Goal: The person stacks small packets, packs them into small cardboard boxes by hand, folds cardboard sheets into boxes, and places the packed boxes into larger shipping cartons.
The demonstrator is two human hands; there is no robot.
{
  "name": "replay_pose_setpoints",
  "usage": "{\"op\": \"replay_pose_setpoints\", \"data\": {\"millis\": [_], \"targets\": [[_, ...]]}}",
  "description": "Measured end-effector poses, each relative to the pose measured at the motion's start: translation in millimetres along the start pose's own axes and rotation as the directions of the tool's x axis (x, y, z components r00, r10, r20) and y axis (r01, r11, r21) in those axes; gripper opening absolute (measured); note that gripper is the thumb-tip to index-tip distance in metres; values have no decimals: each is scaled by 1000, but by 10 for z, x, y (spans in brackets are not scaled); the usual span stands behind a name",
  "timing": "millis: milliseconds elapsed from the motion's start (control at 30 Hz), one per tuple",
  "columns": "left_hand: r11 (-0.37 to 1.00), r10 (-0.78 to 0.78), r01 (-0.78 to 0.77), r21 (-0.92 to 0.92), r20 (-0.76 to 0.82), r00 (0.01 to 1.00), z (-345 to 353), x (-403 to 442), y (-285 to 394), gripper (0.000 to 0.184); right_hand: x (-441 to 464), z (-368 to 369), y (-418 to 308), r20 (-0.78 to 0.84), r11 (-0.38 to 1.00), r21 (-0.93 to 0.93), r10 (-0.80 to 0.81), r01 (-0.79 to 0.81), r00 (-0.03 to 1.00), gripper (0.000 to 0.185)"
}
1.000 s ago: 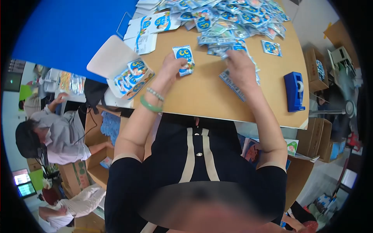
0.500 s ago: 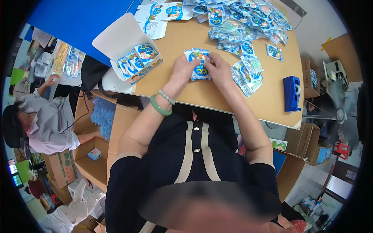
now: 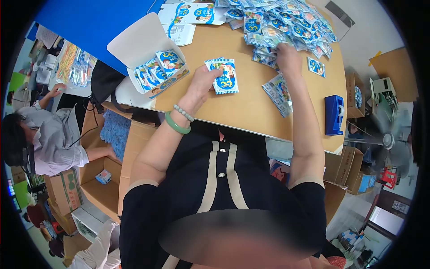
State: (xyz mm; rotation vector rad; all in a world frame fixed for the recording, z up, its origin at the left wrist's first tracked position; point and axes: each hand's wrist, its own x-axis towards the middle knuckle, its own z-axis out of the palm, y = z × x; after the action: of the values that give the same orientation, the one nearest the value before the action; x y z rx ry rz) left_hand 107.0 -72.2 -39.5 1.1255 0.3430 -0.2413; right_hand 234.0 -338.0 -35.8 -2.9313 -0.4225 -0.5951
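Observation:
My left hand [image 3: 204, 84] is closed on small blue-and-white printed packets [image 3: 226, 77], the thumb lying across the top one and the edge of another showing behind it. My right hand [image 3: 287, 58] is at the near edge of a large heap of the same packets [image 3: 291, 24], its fingers bent together; what they grip is hidden. Under my right forearm lies a loose packet [image 3: 278, 95]. To the left of my left hand stands an open white carton [image 3: 166, 85] with several packets upright in it and its lid raised.
Flattened printed cartons [image 3: 179, 33] lie at the back of the table [image 3: 201, 49]. A blue tape dispenser [image 3: 332, 115] stands at the right edge, with a single packet [image 3: 316, 67] farther back. On the left, another person [image 3: 53, 139] reaches into a cardboard box [image 3: 101, 186].
My right hand has left the held packets and moved right and away from me to the heap. My left hand keeps the packets, shifted slightly left. Fewer loose packets lie near my right forearm.

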Motion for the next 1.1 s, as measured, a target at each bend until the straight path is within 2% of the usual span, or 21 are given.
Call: {"op": "replay_pose_setpoints", "data": {"millis": [33,67,100,167,200,267,300,467,500,533,567,600,667,700,733,833,1000,1033,1100], "targets": [[1000,0,1,-7,5,1000,-16,16,-10,28,-70,-10,81,-21,982,115,152,-148,988,20],[1000,8,-9,8,10,1000,-40,42,-27,27,-131,-38,186,-21,983,105,152,-149,988,20],[1000,14,-15,22,17,1000,-51,57,-49,27,-207,-100,281,-65,910,344,271,-233,960,19],[999,10,-11,32,40,999,-44,75,-106,27,-394,-205,459,-66,591,749,515,-299,854,16],[999,23,-24,32,28,999,-24,74,-111,27,-480,-243,491,-71,599,740,522,-306,850,16],[998,53,-53,40,-2,999,19,71,-115,27,-634,-267,430,236,124,934,493,-336,837,18],[998,50,-51,44,3,999,37,74,-125,27,-699,-270,350,372,-143,928,414,-344,831,19],[992,90,-90,83,13,996,8,-22,-118,27,-943,-256,-439,476,-149,877,384,-456,791,23],[992,85,-85,90,6,996,21,-65,-91,27,-990,-226,-511,241,259,882,469,-393,850,23],[992,81,-81,96,2,997,15,-95,-82,28,-1032,-207,-566,-15,628,718,443,-299,896,23],[992,82,-81,96,-8,997,-9,-109,-82,28,-1063,-203,-609,-244,891,413,309,-189,919,23],[993,78,-77,92,-9,997,-31,-121,-81,28,-1107,-284,-672,-242,890,417,305,-186,921,23],[994,66,-66,90,0,998,-51,-131,-81,28,-1247,-548,-752,-286,990,116,-37,73,957,23],[994,64,-64,93,3,998,-51,-128,-85,28,-1292,-619,-765,-268,978,-43,-208,204,941,23],[993,76,-76,87,3,997,-48,-125,-94,28,-1327,-618,-756,-267,979,-44,-203,199,942,23],[992,91,-91,84,7,996,-48,-129,-126,28,-1476,-542,-722,17,966,121,-230,227,973,27],[986,126,-126,110,8,992,-69,-174,-143,27,-1456,-376,-683,66,987,79,-142,137,988,23],[981,161,-161,105,4,987,-56,-185,-162,27,-1403,-379,-760,26,960,280,-33,24,999,22],[975,194,-192,109,-4,981,-29,-190,-223,27,-1324,-363,-958,27,746,643,204,-173,979,20]]}}
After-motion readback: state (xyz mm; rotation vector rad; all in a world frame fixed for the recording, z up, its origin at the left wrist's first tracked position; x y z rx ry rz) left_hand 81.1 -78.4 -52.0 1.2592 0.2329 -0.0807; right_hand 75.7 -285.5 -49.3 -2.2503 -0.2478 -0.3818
